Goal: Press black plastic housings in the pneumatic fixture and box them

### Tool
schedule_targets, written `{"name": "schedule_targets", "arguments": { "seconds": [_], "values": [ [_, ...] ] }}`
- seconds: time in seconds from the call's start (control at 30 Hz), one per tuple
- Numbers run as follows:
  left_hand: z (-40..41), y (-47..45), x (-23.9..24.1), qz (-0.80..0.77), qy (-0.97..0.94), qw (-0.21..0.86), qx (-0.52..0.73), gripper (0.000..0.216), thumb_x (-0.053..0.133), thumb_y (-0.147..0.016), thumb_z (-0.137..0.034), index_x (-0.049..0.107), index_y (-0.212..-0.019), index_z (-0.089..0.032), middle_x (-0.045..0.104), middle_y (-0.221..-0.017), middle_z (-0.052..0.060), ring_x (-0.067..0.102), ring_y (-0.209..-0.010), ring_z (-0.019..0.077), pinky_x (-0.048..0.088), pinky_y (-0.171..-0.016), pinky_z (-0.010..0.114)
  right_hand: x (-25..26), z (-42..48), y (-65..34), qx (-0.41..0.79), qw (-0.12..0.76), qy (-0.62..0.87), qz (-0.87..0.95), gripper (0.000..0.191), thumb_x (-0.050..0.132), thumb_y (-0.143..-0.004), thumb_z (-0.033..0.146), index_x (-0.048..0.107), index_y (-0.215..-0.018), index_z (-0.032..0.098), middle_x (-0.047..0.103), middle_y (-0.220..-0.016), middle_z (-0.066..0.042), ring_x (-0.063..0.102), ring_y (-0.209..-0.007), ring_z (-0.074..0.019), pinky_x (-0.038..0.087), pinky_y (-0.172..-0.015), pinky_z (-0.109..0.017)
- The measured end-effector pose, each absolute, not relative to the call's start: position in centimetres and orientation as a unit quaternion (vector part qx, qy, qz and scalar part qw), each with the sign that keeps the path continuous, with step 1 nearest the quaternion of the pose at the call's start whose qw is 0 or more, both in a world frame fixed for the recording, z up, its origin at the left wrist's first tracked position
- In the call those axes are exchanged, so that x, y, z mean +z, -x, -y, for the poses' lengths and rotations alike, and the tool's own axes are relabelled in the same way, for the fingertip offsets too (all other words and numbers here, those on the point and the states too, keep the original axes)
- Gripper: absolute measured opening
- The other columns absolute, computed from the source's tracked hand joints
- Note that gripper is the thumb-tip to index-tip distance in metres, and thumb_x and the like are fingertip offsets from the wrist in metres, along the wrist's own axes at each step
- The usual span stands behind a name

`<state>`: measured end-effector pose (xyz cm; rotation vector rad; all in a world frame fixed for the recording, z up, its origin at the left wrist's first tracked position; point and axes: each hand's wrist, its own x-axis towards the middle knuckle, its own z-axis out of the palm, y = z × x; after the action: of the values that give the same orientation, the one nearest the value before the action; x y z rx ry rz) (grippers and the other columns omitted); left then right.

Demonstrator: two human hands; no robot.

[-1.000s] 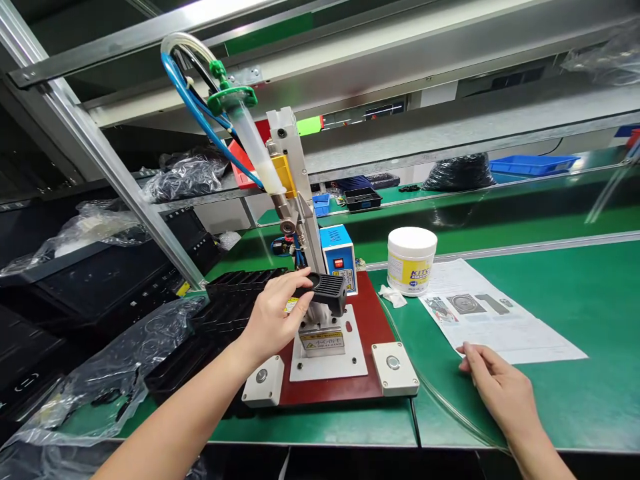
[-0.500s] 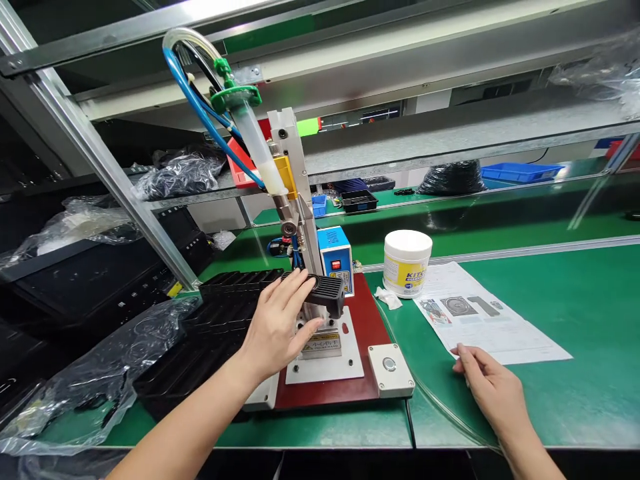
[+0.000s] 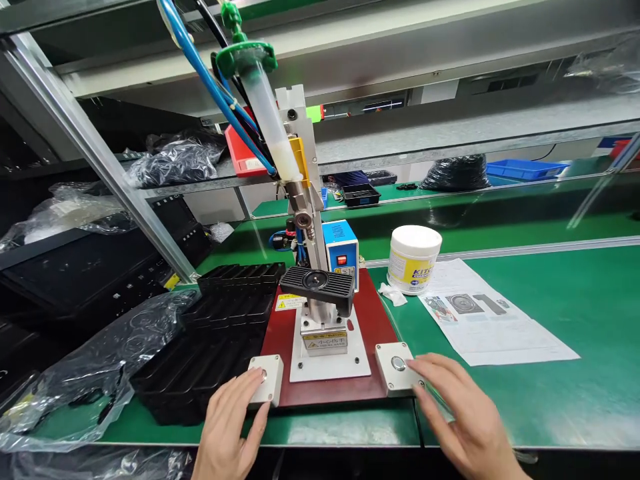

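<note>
My left hand rests at the left white button box, its fingertips on the round metal button and its thumb apart. On the other side, my right hand reaches the right white button box; the fingertips are beside its silver button, and whether they touch it I cannot tell. Neither hand holds anything. Between them, a black ribbed part with a round speaker-like centre sits on the press fixture, above the white base plate. A syringe of whitish fluid leans above it, capped in green.
Black slotted trays stand left of the machine, beside clear plastic bags. A blue control box is behind the fixture. To the right are a white tub, a crumpled tissue and a printed sheet.
My left hand has left the black part and come down to the left button box. My right hand has moved left from the paper to the right box. The view has shifted slightly.
</note>
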<state>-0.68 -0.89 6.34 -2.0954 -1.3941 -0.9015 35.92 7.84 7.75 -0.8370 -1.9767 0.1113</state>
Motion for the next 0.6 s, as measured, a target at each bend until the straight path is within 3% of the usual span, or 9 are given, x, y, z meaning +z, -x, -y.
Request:
{"name": "schedule_targets", "arguments": {
  "seconds": [0.13,0.3,0.47,0.6],
  "values": [
    [0.2,0.5,6.3,0.495,0.761,0.234,-0.348,0.039,0.060,-0.083,-0.008,0.057,-0.122,-0.010,0.069,-0.109,0.014,0.062,-0.108,0.0255,0.046,-0.090,0.039,7.0,-7.5,-34.2,0.022,0.440,0.319,0.839,0.029,0.051,-0.095,0.012,0.057,-0.123,0.015,0.066,-0.106,-0.010,0.060,-0.102,-0.0244,0.055,-0.083,-0.035],
    [-0.2,0.5,6.1,0.512,0.743,0.233,-0.364,0.035,0.059,-0.084,-0.012,0.059,-0.119,-0.016,0.072,-0.102,0.010,0.063,-0.102,0.0261,0.046,-0.085,0.040,5.6,-7.8,-34.1,0.006,0.447,0.342,0.827,0.033,0.050,-0.096,0.013,0.053,-0.129,0.015,0.063,-0.112,-0.012,0.059,-0.103,-0.0263,0.053,-0.085,-0.039],
    [-0.5,0.3,6.7,0.530,0.728,0.252,-0.353,0.026,0.054,-0.086,-0.015,0.062,-0.110,-0.019,0.073,-0.091,0.006,0.065,-0.091,0.0256,0.042,-0.084,0.043,6.0,-8.1,-33.2,-0.001,0.435,0.404,0.805,0.020,0.051,-0.099,0.027,0.056,-0.114,0.016,0.063,-0.096,-0.010,0.059,-0.096,-0.0277,0.050,-0.076,-0.038],
    [-0.1,0.3,5.9,0.552,0.728,0.248,-0.323,0.030,0.053,-0.086,-0.016,0.061,-0.114,-0.023,0.074,-0.097,0.005,0.065,-0.093,0.0255,0.041,-0.087,0.044,6.7,-8.4,-32.7,0.014,0.440,0.410,0.798,0.016,0.050,-0.099,0.031,0.057,-0.107,0.018,0.063,-0.097,-0.009,0.059,-0.097,-0.0265,0.050,-0.076,-0.036]
  ]
}}
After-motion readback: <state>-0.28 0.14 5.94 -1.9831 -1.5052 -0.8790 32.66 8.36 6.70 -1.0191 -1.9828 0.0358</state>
